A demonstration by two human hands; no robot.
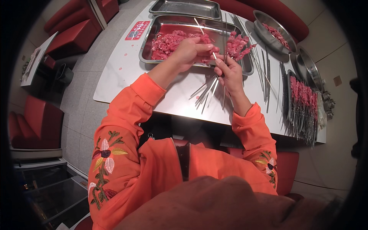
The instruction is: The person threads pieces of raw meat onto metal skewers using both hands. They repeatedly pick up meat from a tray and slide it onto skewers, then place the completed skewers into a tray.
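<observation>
My left hand (191,51) pinches a piece of raw meat (205,39) on a metal skewer, over the near side of a steel tray (143,59). The tip of that skewer sticks out beyond the fingers. Close beside it, my right hand (230,70) is closed on a bundle of metal skewers (212,86), whose bare ends fan out below the hand. Meat threaded on skewers (237,46) stands just beyond my right hand. A heap of raw meat pieces (169,41) and red liquid lie in the tray's left part.
An unfilled steel tray (185,8) stands behind. Loose skewers (266,77) lie on the white table (115,77) at the right. Farther right are a steel bowl with meat (258,21), another steel bowl (310,67) and a tray of meat skewers (303,92). Red booth seats surround the table.
</observation>
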